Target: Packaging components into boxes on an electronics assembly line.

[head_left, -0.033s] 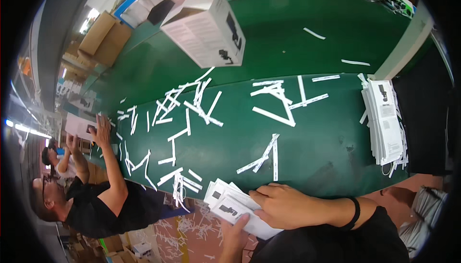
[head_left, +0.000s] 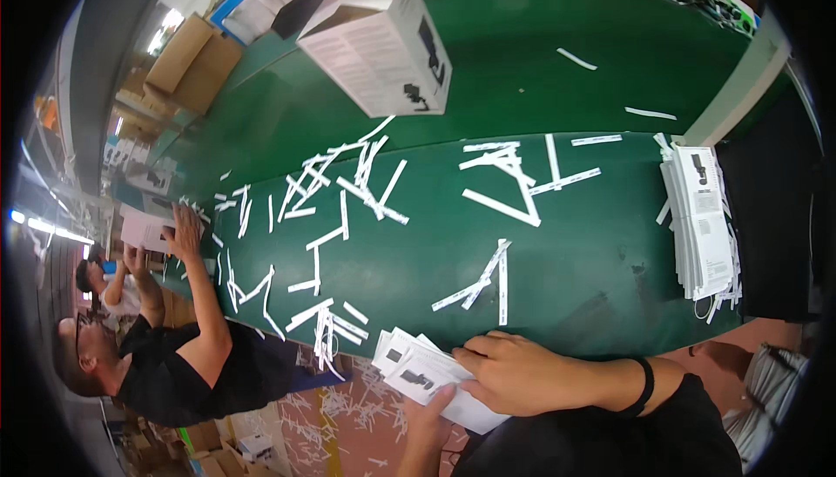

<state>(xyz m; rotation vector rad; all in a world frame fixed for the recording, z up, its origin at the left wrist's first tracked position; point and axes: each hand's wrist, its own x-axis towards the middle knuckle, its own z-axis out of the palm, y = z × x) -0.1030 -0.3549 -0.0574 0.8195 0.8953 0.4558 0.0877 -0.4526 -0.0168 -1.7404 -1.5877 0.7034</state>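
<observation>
A fanned bundle of white printed leaflets hangs over the near edge of the green table. My right hand, with a black band on its wrist, lies on top of the bundle, fingers pointing left. My left hand comes up from below and grips the bundle's underside. Many white paper strips are scattered over the table in front of my hands.
A tall stack of leaflets sits at the table's right end. A white printed box stands on the far side. At the left a co-worker in black reaches a hand to papers. Cardboard boxes stand beyond.
</observation>
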